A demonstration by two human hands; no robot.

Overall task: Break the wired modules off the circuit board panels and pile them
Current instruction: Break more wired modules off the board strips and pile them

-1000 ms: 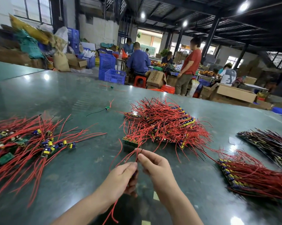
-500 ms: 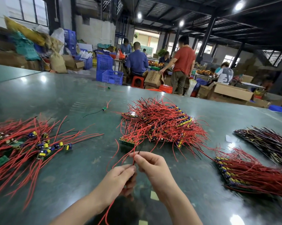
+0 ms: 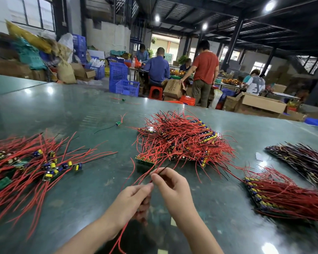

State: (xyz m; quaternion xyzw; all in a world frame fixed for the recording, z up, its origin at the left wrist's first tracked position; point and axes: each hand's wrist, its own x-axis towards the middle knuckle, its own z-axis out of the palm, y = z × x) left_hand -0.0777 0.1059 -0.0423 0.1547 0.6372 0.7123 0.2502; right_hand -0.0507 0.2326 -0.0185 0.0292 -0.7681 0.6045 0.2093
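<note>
At lower centre of the frame the two hands meet just above the table. The right hand point(image 3: 173, 186) has its thumb and forefinger pinched together on thin wires, a black one and red ones, that rise toward the upper right. The left hand point(image 3: 130, 198) has its fingers curled, their tips against those of the right hand, closed on red wires; one red wire point(image 3: 122, 233) trails out below this hand toward the bottom edge. Whether a module sits inside the left palm cannot be told.

Those wires lead up to the central heap of circuit board panels point(image 3: 180, 142), a tangle of red leads with yellow and blue parts along its right side and a green board edge point(image 3: 144, 160) at its lower left corner, just above the hands.

At the left edge lies the pile of separated modules point(image 3: 35, 165), loose red wires fanned out with small blue and yellow components among them. At the right, two further panel stacks lie side by side: a red-wired one point(image 3: 282, 197) at lower right and a darker one point(image 3: 301, 160) above it.

A single small green module point(image 3: 118, 123) with a black lead lies alone in the middle of the dark green table point(image 3: 63, 110), and another point(image 3: 123, 99) near its far edge.

Beyond the table, several people work among blue crates point(image 3: 127, 87) and cardboard boxes point(image 3: 260, 101).
</note>
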